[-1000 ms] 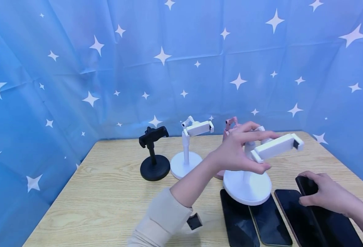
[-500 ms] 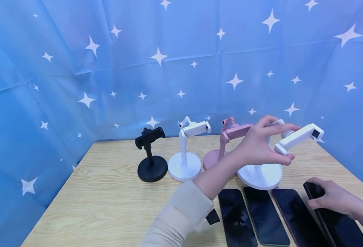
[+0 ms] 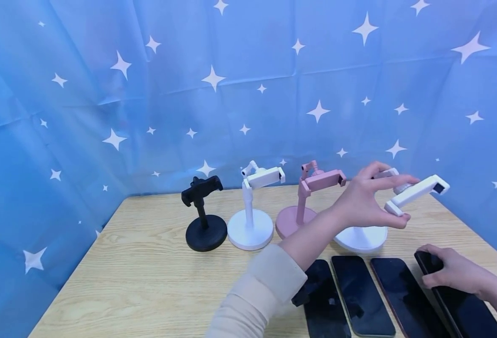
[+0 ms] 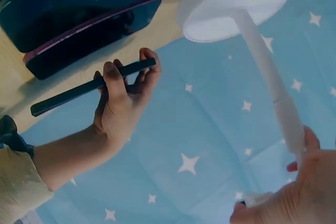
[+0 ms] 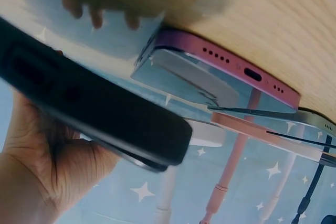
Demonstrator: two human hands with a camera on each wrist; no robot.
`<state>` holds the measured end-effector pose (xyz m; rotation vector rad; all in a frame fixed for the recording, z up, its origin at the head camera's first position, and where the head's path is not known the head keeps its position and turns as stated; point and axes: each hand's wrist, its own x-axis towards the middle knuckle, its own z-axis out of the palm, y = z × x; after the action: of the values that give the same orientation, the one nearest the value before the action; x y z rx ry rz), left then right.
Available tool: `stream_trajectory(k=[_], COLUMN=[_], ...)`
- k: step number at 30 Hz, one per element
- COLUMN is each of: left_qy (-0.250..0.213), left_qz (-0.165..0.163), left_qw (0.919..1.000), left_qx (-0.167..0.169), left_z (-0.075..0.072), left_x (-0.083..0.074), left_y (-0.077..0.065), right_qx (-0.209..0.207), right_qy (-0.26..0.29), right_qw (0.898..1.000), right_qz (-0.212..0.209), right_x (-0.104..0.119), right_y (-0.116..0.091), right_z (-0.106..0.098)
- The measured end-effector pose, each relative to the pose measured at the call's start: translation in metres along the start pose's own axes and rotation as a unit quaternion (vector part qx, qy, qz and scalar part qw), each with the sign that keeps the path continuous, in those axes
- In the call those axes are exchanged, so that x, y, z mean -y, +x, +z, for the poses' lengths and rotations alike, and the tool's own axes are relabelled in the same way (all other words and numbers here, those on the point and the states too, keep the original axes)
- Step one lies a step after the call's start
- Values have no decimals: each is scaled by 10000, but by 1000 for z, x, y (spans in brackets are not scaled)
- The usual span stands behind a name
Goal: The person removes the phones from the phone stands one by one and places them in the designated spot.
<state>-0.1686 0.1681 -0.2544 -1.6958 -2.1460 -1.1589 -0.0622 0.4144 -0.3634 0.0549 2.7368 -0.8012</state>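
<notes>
In the head view my left hand (image 3: 364,202) grips a white phone stand (image 3: 417,193) near its top, fingers and thumb around the neck behind the clamp. The stand's round base (image 4: 236,9) shows whole in the left wrist view, while my forearm and hand cover part of the pole in the head view. My right hand (image 3: 455,272) holds a black smartphone (image 3: 468,307) by its side edges. Seen from the left wrist, this phone (image 4: 68,97) is edge-on between thumb and fingers. Up close in the right wrist view, it is raised off the wood.
Black (image 3: 206,232), white (image 3: 250,230) and pink (image 3: 301,218) phone stands line the back of the wooden table (image 3: 147,281). Three dark phones lie side by side in front: one (image 3: 326,305) partly behind my sleeve, one (image 3: 362,295), and a reddish-edged one (image 3: 405,295). A blue star curtain (image 3: 248,56) hangs behind.
My left hand has carried the white stand right and back, so its base now sits behind the phones beside the pink stand. My right hand keeps hold of its phone, barely shifting.
</notes>
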Motion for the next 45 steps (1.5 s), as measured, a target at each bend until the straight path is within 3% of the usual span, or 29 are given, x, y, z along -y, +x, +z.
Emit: stream_trajectory(k=[7, 11, 15, 18, 24, 33, 45], left_qy=[379, 685, 590, 472, 404, 386, 282], left_qz=[618, 584, 500, 363, -283, -1124, -1366], left_qw=[9958, 9946, 9960, 9978, 9987, 9914, 9881], left_qx=[-567, -517, -448, -307, 83, 543, 647], left_z=[15, 19, 23, 23, 24, 25, 25], left_x=[13, 17, 22, 23, 24, 26, 33], left_y=[0, -1, 0, 2, 10, 22, 32], right_qx=[-68, -74, -97, -55, -16, 70, 95], right_qy=[-26, -11, 7, 8, 3, -53, -562], right_qw=[10000, 9999, 9999, 9999, 9999, 10000, 9983], right_qz=[-61, -110, -131, -132, -133, -27, -80], right_x=[-1, -1, -3, -7, -14, -15, -14], right_y=[3, 5, 7, 9, 11, 19, 23], right_z=[0, -1, -1, -1, 0, -1, 1])
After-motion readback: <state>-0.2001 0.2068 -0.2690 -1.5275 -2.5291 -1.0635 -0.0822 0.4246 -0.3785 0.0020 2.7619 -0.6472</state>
